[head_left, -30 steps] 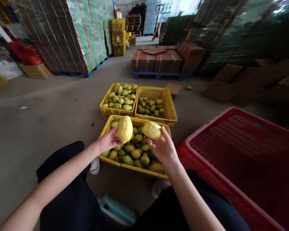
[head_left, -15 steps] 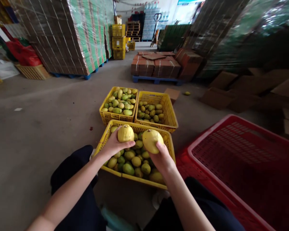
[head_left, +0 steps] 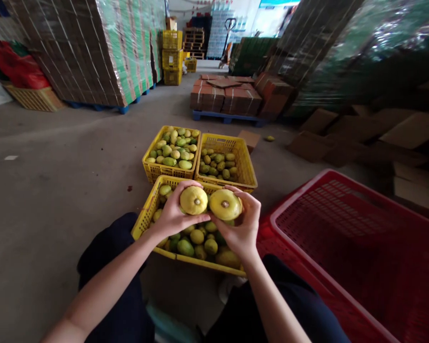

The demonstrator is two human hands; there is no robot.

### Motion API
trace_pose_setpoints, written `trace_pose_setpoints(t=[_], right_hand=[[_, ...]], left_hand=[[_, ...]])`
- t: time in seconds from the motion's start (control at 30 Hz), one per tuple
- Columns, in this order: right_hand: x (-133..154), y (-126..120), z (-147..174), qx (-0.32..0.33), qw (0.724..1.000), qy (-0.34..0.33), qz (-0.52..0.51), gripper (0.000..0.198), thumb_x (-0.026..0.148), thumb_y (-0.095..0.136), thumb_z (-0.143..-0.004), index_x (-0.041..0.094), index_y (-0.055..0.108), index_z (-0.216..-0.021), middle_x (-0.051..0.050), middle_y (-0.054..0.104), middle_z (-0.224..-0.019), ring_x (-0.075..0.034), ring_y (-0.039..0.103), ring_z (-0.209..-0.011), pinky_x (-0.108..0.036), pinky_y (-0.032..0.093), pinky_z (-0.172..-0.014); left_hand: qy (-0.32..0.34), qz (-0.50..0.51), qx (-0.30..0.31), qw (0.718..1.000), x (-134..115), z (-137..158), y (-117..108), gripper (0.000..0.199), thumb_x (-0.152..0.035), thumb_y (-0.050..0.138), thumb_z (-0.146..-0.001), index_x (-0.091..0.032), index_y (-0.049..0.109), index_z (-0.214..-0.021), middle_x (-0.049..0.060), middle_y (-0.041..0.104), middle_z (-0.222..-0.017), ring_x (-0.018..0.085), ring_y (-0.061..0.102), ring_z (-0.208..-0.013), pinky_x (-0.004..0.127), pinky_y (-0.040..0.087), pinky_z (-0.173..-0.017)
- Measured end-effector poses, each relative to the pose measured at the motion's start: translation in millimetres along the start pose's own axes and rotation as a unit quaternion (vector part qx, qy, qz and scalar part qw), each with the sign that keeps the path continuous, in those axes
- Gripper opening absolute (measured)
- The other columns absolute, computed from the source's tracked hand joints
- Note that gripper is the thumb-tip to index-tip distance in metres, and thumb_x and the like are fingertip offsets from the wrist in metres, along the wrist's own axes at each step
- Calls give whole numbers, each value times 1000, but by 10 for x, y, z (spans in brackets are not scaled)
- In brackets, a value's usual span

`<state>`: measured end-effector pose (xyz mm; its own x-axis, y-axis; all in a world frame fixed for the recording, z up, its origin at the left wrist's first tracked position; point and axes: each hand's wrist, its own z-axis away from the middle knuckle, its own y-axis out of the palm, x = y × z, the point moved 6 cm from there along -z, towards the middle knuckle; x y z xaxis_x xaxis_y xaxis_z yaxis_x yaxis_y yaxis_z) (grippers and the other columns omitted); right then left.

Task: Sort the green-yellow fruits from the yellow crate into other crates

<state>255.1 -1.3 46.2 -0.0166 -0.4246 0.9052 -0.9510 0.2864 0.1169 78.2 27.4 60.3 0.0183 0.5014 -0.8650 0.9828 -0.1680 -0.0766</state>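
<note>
From my station I see loose, dark navy trousers, a pale shoe beside their right leg, bare hands and forearms.

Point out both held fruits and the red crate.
Left-held fruit (head_left: 192, 200): head view, on its camera-facing end.
Right-held fruit (head_left: 225, 204): head view, on the nub of its camera-facing end.
Red crate (head_left: 345, 214): head view, on its slotted inner wall.

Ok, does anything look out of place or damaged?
Yes: one small yellowish fruit lies loose on the grey floor, right of the back-right yellow plastic crate, outside any container. A flat white scrap lies at far left. The rounded yellow fruits in the left hand and right hand show no obvious damage.
</note>
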Motion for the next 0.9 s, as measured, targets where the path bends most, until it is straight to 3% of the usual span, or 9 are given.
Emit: trace_pose_setpoints(t=[0.5, 0.73, 0.9], right_hand=[[47, 99, -4, 3, 999, -34, -14, 65, 5, 83, -54, 33, 52, -104, -2, 66, -125, -27, 60, -125, -50, 42, -111], [111, 105, -2, 12, 990, -135, 43, 62, 5, 79, -61, 31, 51, -110, -4, 66, -125, -28, 64, -119, -49, 50, -101], [131, 122, 7, 34, 962, -255, 94, 68, 7, 77, -65, 30, 46, -121, -7, 63, -127, -28, 65, -116, -48, 55, -93]], left_hand=[[9, -16, 2, 1000, 7, 12, -16, 60, -43, 91, -67, -23, 57, -113, 6, 65, -113, 23, 64, -104, 37, 51, -95], [18, -23, 1, 1000, -6, 10, -23, 62, -43, 91, -66, -23, 57, -113, 6, 65, -113, 23, 64, -104, 36, 51, -95], [25, -18, -2, 1000, -12, 5, -25, 63, -41, 93, -64, -22, 58, -112, 6, 65, -112, 23, 64, -103, 36, 50, -94]])
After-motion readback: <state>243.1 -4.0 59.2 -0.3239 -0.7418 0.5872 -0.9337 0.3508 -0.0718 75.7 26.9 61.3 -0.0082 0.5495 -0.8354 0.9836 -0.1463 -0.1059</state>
